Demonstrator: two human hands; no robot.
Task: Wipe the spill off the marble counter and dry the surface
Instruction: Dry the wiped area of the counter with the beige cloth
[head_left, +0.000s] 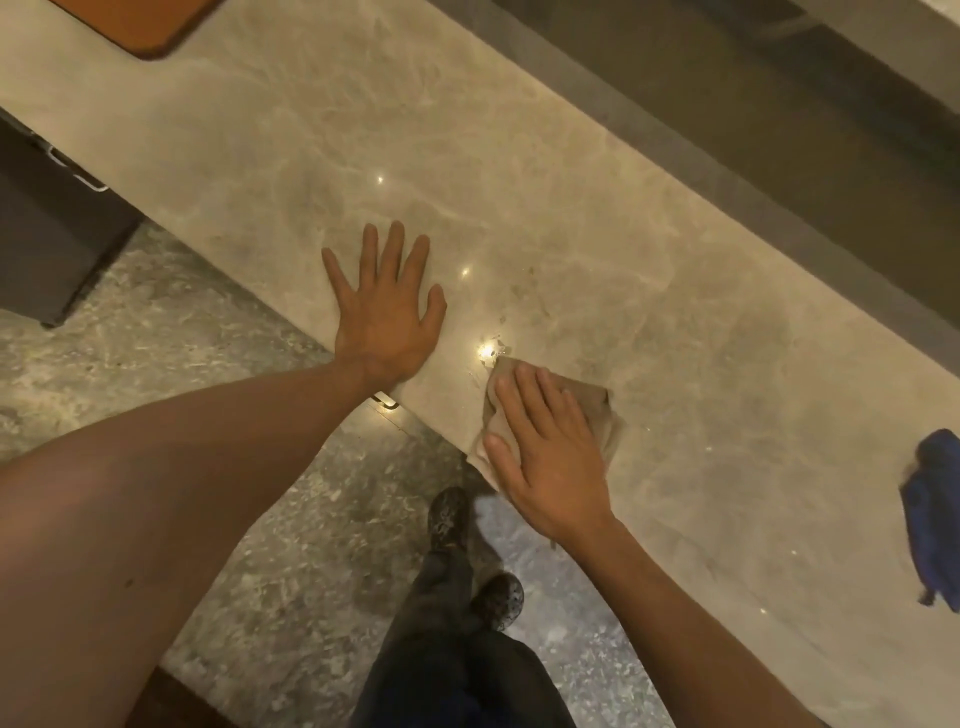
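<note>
Beige cloth (602, 415) lies at the marble bench's (571, 218) near edge under my right hand (550, 447), fingers straight, pressing it flat; left hand (384, 312) rests splayed just beside it.

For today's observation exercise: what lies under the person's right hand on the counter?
Under the right hand lies a beige cloth, pressed flat on the marble counter near its front edge. The cloth's edges show around the fingers; the marble beneath the cloth is covered and cannot be seen.
</note>
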